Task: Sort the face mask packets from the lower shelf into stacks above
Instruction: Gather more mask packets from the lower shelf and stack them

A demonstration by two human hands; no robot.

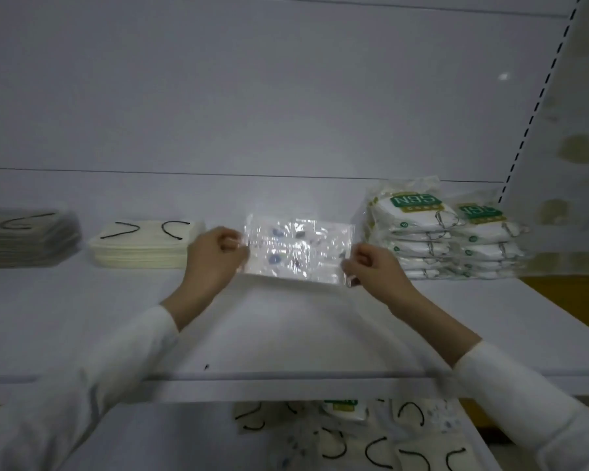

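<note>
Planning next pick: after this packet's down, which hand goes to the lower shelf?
Probably right: both grip the clear packet, but the loose packets lie beneath the right hand, not the left hand.

**Legible Markings: "N95" Labels on the Right-Hand Stacks**

The top packet of the taller right-hand stack (410,215) carries a green label (416,200) reading "N95" in white, seen upside down. The top packet of the neighbouring stack (487,226) bears a matching label (480,210), where the characters are only partly readable. The small print beneath both is too blurred to read. The clear packet (296,249) shows blue-grey marks, which are illegible. The lower-shelf packet (341,404) has a green label that is also blurred.
</note>
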